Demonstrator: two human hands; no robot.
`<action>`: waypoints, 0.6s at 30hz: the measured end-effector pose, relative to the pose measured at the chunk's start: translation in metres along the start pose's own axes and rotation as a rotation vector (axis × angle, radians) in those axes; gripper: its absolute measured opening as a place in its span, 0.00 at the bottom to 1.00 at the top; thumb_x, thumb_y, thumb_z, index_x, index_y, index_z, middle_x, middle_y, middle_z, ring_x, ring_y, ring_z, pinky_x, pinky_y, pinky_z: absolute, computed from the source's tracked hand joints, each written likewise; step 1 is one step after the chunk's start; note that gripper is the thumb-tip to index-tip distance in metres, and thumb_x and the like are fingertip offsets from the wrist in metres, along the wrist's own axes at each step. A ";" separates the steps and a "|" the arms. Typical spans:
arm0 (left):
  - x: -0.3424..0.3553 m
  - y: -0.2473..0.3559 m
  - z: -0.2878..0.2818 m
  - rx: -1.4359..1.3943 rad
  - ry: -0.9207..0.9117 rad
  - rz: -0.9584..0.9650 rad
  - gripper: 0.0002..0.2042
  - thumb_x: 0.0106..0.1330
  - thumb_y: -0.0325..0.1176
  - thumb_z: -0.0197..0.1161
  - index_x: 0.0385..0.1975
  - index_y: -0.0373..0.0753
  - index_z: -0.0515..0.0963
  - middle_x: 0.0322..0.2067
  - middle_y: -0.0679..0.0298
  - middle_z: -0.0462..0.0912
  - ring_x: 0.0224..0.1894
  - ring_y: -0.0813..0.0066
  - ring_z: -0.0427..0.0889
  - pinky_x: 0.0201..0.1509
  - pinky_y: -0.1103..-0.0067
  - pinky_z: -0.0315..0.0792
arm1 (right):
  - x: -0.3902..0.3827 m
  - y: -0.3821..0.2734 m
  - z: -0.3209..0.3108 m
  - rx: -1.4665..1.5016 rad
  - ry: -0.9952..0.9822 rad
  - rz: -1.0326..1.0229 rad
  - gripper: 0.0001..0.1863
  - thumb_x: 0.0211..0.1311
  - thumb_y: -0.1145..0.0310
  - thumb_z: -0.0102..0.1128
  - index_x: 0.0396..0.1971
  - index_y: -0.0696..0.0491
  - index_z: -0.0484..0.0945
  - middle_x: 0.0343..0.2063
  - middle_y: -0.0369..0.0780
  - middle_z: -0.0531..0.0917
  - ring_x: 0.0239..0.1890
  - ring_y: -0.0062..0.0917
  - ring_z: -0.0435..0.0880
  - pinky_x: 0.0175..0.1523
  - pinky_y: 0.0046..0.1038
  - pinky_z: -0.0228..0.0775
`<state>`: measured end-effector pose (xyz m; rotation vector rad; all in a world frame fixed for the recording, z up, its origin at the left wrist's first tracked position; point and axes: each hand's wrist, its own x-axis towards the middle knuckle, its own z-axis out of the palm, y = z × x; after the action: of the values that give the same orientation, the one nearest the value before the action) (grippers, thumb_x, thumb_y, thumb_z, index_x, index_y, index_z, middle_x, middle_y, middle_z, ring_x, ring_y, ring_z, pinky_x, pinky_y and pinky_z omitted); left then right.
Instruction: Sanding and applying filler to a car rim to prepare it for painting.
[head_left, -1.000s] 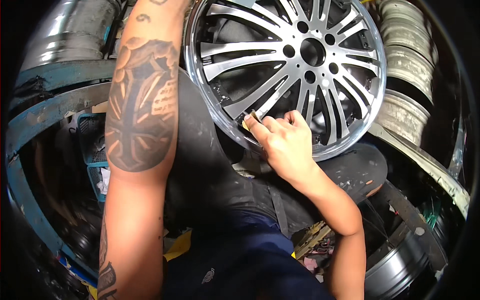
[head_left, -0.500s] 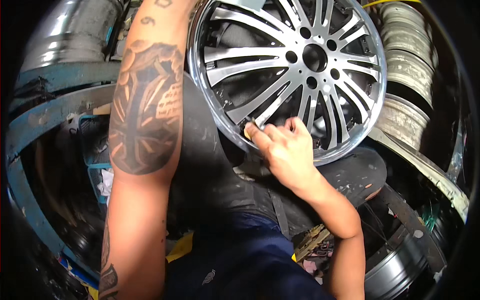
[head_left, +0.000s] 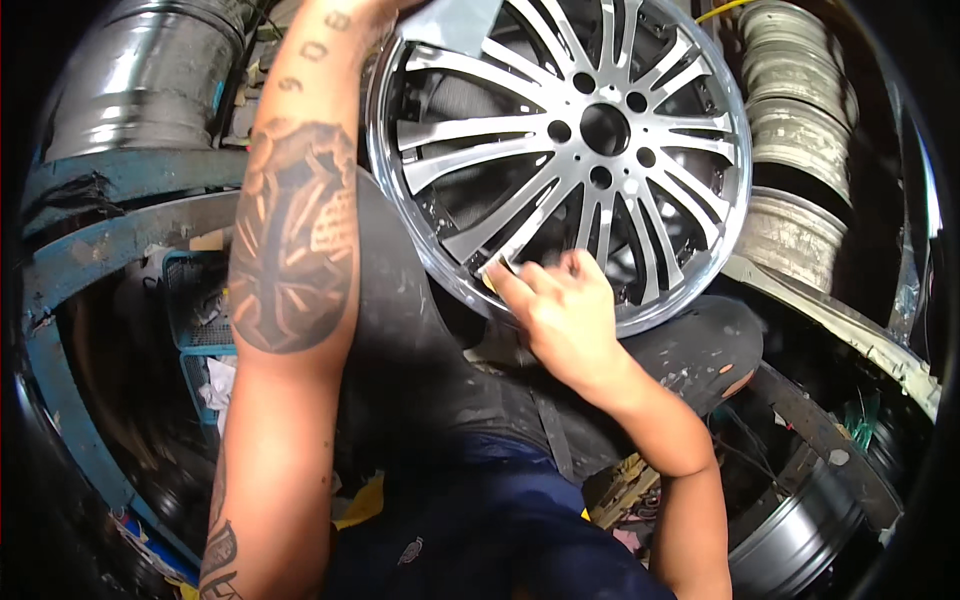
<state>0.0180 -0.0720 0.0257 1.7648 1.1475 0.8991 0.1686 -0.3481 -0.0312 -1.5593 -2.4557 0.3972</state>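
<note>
A silver multi-spoke alloy wheel rim [head_left: 640, 182] with a polished lip and dark gaps between its spokes leans on my legs. My right hand [head_left: 568, 318] is closed at its lower left edge, fingers bent against the spoke ends. A small yellowish piece [head_left: 489, 278] shows at its fingertips; its kind is too small to tell. My left hand [head_left: 388, 8] reaches to the wheel's upper left, mostly cut off by the frame's top, its fingers hidden. Beside it a grey sheet [head_left: 455, 24] lies over the rim's upper left edge.
Worn wheel rims [head_left: 795, 135] are stacked at the right, and a large metal barrel rim [head_left: 145, 80] stands at the upper left. A blue metal frame [head_left: 70, 200] and a blue basket [head_left: 195, 300] are on the left. Another rim [head_left: 800, 535] lies low at the right.
The wheel appears slightly further left and lower in view. More of the grey sheet shows beside my left hand. My right hand stays at the lower spoke ends, its fingers slightly shifted.
</note>
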 end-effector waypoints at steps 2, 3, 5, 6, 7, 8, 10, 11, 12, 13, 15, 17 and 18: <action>0.017 -0.032 0.022 -0.033 -0.074 0.279 0.12 0.69 0.36 0.67 0.36 0.32 0.87 0.31 0.63 0.88 0.34 0.78 0.82 0.41 0.78 0.75 | -0.016 0.010 0.002 -0.002 -0.061 0.105 0.22 0.55 0.71 0.61 0.52 0.49 0.85 0.23 0.32 0.78 0.25 0.25 0.80 0.41 0.32 0.64; 0.016 -0.024 0.032 -0.100 -0.134 0.164 0.12 0.69 0.36 0.68 0.37 0.32 0.87 0.31 0.62 0.88 0.34 0.78 0.82 0.41 0.78 0.75 | -0.013 0.018 0.003 -0.046 -0.026 0.068 0.22 0.55 0.71 0.61 0.52 0.49 0.85 0.22 0.32 0.77 0.25 0.24 0.80 0.41 0.32 0.64; 0.007 -0.006 0.013 -0.074 -0.167 -0.050 0.11 0.70 0.35 0.67 0.37 0.32 0.87 0.31 0.62 0.88 0.36 0.79 0.82 0.42 0.79 0.75 | 0.000 0.008 0.008 -0.039 0.026 0.012 0.22 0.55 0.70 0.62 0.52 0.48 0.85 0.22 0.32 0.77 0.24 0.24 0.80 0.40 0.32 0.65; 0.009 -0.010 0.000 -0.117 -0.166 -0.086 0.10 0.70 0.35 0.67 0.37 0.33 0.88 0.31 0.63 0.88 0.36 0.79 0.82 0.43 0.80 0.75 | 0.002 0.005 0.007 -0.033 0.044 -0.010 0.22 0.55 0.70 0.62 0.52 0.48 0.85 0.22 0.32 0.77 0.24 0.24 0.80 0.40 0.32 0.65; 0.012 -0.015 0.010 -0.134 -0.173 -0.075 0.10 0.70 0.35 0.67 0.37 0.33 0.88 0.31 0.63 0.88 0.36 0.79 0.82 0.43 0.80 0.75 | -0.009 0.007 0.002 -0.059 -0.001 0.025 0.21 0.55 0.70 0.62 0.52 0.48 0.85 0.22 0.32 0.77 0.25 0.24 0.80 0.40 0.32 0.65; 0.016 -0.018 0.023 -0.175 -0.153 -0.036 0.11 0.71 0.35 0.67 0.40 0.33 0.87 0.33 0.63 0.88 0.37 0.79 0.83 0.44 0.80 0.75 | -0.014 0.010 -0.001 -0.082 -0.046 0.059 0.21 0.56 0.70 0.61 0.52 0.48 0.85 0.22 0.32 0.77 0.25 0.25 0.80 0.40 0.32 0.65; 0.012 -0.014 0.037 -0.202 -0.136 -0.011 0.11 0.71 0.35 0.67 0.42 0.32 0.87 0.36 0.63 0.89 0.38 0.79 0.83 0.45 0.81 0.76 | -0.013 0.017 0.008 -0.117 0.010 0.049 0.21 0.55 0.70 0.61 0.51 0.49 0.86 0.22 0.32 0.77 0.24 0.25 0.80 0.40 0.32 0.66; 0.012 -0.012 0.043 -0.472 -0.146 -0.023 0.13 0.71 0.35 0.68 0.46 0.31 0.86 0.38 0.62 0.89 0.40 0.79 0.84 0.47 0.81 0.76 | -0.014 0.018 0.006 -0.101 0.010 0.046 0.21 0.54 0.70 0.62 0.51 0.49 0.86 0.22 0.32 0.77 0.24 0.25 0.81 0.41 0.32 0.66; 0.018 -0.008 0.026 -0.695 -0.127 -0.010 0.15 0.72 0.36 0.68 0.49 0.31 0.85 0.41 0.62 0.89 0.42 0.79 0.84 0.50 0.81 0.76 | 0.002 0.016 0.004 -0.075 0.051 0.000 0.22 0.54 0.70 0.62 0.51 0.49 0.86 0.22 0.32 0.77 0.25 0.25 0.81 0.41 0.32 0.66; 0.021 -0.006 0.012 -0.633 -0.097 0.020 0.16 0.72 0.35 0.68 0.52 0.30 0.83 0.45 0.61 0.88 0.45 0.78 0.84 0.52 0.80 0.77 | 0.004 0.010 0.000 -0.045 0.031 -0.005 0.21 0.54 0.70 0.62 0.50 0.49 0.86 0.22 0.32 0.77 0.25 0.25 0.81 0.41 0.32 0.66; 0.016 0.002 0.026 -0.316 0.192 -0.027 0.18 0.73 0.35 0.67 0.57 0.32 0.80 0.51 0.58 0.86 0.54 0.74 0.83 0.56 0.80 0.77 | -0.010 0.014 0.002 -0.066 -0.025 0.040 0.20 0.54 0.70 0.61 0.50 0.49 0.86 0.22 0.32 0.78 0.25 0.26 0.81 0.41 0.32 0.66; 0.000 0.021 0.029 -0.559 0.120 -0.011 0.20 0.72 0.34 0.68 0.60 0.33 0.78 0.53 0.56 0.84 0.56 0.68 0.83 0.57 0.78 0.78 | 0.000 0.020 0.014 -0.059 0.036 0.026 0.20 0.54 0.71 0.62 0.49 0.49 0.86 0.22 0.32 0.78 0.25 0.25 0.81 0.41 0.31 0.66; -0.008 0.028 0.021 -0.784 0.058 -0.006 0.23 0.71 0.34 0.69 0.62 0.34 0.76 0.56 0.54 0.82 0.58 0.63 0.82 0.57 0.75 0.79 | 0.006 0.017 0.017 -0.040 0.096 -0.008 0.20 0.54 0.71 0.62 0.48 0.48 0.86 0.21 0.32 0.78 0.24 0.25 0.81 0.40 0.30 0.65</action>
<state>0.0436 -0.0911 0.0413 1.0938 0.6816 1.1944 0.1755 -0.3377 -0.0527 -1.5461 -2.4099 0.2673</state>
